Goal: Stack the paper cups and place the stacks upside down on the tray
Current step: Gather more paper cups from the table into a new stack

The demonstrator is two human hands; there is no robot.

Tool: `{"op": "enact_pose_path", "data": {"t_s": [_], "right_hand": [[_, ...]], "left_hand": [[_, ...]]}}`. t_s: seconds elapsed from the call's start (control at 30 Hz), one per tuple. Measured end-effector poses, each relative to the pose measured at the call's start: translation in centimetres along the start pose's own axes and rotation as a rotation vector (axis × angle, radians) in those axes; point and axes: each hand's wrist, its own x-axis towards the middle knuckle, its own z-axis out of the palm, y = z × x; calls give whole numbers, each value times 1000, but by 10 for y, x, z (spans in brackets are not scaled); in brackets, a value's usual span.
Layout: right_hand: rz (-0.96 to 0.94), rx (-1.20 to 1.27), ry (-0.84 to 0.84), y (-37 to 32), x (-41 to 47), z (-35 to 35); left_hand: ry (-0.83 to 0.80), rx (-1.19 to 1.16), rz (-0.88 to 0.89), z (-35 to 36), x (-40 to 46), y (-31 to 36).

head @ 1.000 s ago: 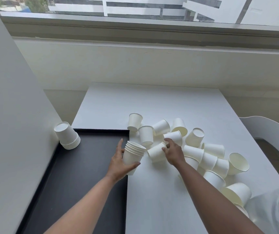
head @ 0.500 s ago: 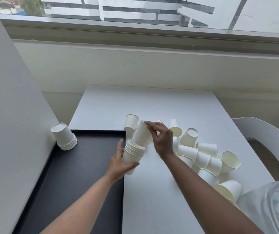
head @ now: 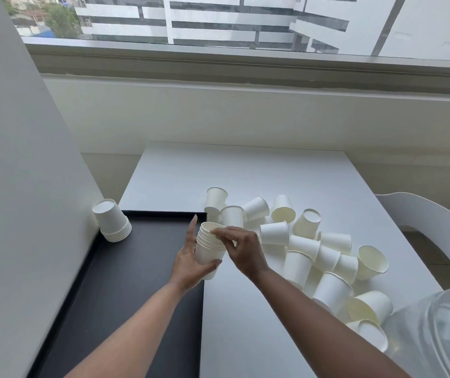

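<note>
My left hand (head: 189, 261) grips an upright stack of white paper cups (head: 210, 251) over the right edge of the black tray (head: 125, 271). Fingertips of my right hand (head: 241, 248) pinch the rim of the stack's top cup. A finished stack (head: 113, 221) stands upside down in the tray's far left corner. Several loose paper cups (head: 300, 252) lie scattered and tipped over on the white table to the right of my hands.
A grey wall panel (head: 14, 186) runs close along the tray's left side. A white chair (head: 431, 230) stands at the table's right edge. A clear plastic bag (head: 442, 336) sits at the lower right. Beyond the table's far edge (head: 245, 145) is a low wall under a window.
My right hand picked up a loose cup from the pile, carried it left and pushed it down into the stack held by my left hand. The stack is one cup taller.
</note>
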Motion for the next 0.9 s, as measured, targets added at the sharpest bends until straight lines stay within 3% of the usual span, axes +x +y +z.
{"op": "enact_pose_path", "data": {"t_s": [0.23,0.3,0.37,0.43,0.5,0.6,0.73,0.9], "right_hand": [[71,86,40,-8,-14,6],[296,168,137,-13,-15,10],[706,365,125,-19,-13,12],[1070,626,-67,-23,-10,15],[1210,803,-257,-26,-9,17],[1249,914,-346,-27,-4,27],[1244,877,-456,-28,9,43],[1041,448,-371,-24,28,75]], "left_hand": [[1,35,30,-1,-6,-5],[34,8,22,-2,-5,-7],[72,-36,13,-4,-4,-9],[92,-67,-3,-7,-5,-10],[85,-106,-15,-10,-8,-13],[93,-163,-24,-16,-13,-21],[149,-195,-53,-29,-19,-30],[75,206,-174,-66,-28,-50]]}}
